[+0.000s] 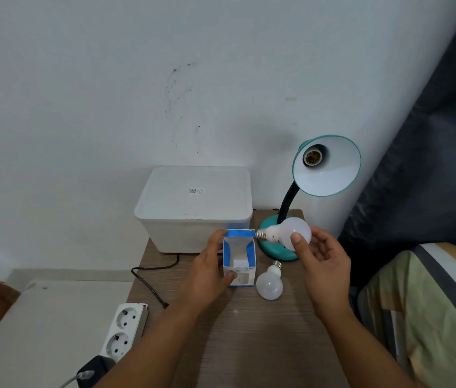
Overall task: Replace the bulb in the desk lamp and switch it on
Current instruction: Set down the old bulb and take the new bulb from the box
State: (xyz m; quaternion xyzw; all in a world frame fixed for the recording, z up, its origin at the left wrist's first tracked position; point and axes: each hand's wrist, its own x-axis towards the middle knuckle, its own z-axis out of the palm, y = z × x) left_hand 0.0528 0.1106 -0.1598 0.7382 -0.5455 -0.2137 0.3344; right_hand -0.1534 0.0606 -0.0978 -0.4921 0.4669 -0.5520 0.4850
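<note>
A teal desk lamp (326,166) stands at the table's back right, its shade tilted toward me and its socket (312,156) holding no bulb. My right hand (323,264) holds a white bulb (291,232) by its globe, with the screw base pointing left, in front of the lamp's base (277,252). My left hand (210,264) grips a small blue and white carton (239,257), open at the top, which stands on the table. A second white bulb (270,284) lies on the table between my hands, just right of the carton.
A white lidded plastic box (193,205) sits at the back of the wooden table (249,331). The lamp's black cord (148,284) trails off the left edge. A white power strip (124,329) lies on the floor at left. A bed with a striped cover (431,303) is at right.
</note>
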